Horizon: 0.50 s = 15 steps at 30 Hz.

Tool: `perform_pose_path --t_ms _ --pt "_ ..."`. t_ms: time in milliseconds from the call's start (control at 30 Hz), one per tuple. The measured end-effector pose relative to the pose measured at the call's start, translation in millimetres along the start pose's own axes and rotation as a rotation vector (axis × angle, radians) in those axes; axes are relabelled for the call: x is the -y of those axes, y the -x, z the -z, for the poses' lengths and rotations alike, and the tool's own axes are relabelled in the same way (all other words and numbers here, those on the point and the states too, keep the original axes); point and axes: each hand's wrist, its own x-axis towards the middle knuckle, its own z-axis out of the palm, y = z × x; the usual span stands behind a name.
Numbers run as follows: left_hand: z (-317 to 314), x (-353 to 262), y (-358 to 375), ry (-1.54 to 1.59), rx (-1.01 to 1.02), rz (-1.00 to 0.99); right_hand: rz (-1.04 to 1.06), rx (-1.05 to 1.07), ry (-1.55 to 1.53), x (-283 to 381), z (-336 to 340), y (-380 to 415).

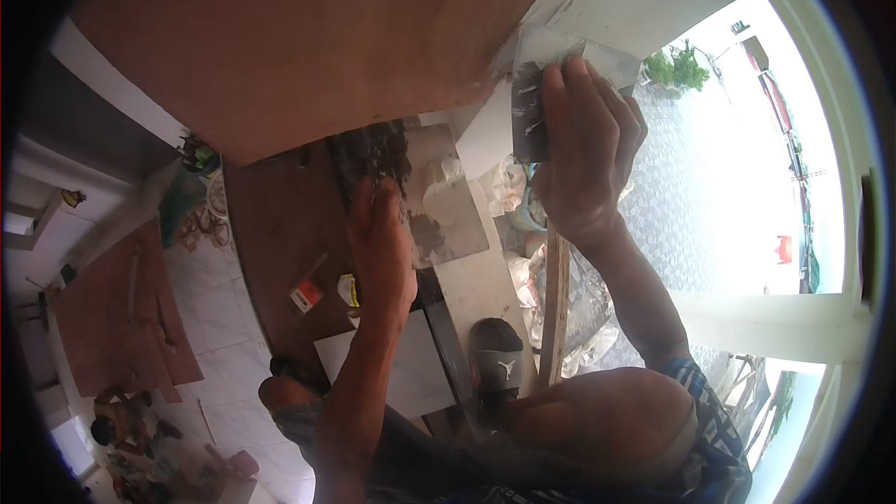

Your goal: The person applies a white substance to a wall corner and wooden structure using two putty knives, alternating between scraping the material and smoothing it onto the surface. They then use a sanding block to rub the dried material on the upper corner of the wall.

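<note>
My right hand [588, 149] is closed on a flat scraper blade [530, 117], fingertips pressed on its face, with the blade against the pale wall edge [551, 37] beside the brown panel [317, 28]. Lower and to the left, my left hand [383, 233] grips a flat plate [453, 196] smeared with grey-white paste; the fingers lie on its dark, paste-covered part. The plate is below the brown panel's lower edge, and the hands are apart.
A brown board [271, 224] below holds a red-and-white box [304, 296] and a yellow-labelled item [348, 290]. My sandalled foot [497, 355] is near a wooden post [554, 308]. Another person [131, 425] is at the lower left. A bright opening lies at right.
</note>
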Motion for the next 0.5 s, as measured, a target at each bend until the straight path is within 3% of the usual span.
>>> perform_pose_path --t_ms 200,500 --pt "-2.1 4.2 -7.1 0.021 -0.017 0.043 0.121 0.051 0.034 -2.3 -25.3 36.2" --pt "-0.1 4.7 -11.3 0.023 -0.043 0.035 0.089 0.068 -0.021 11.8 -35.6 58.0"
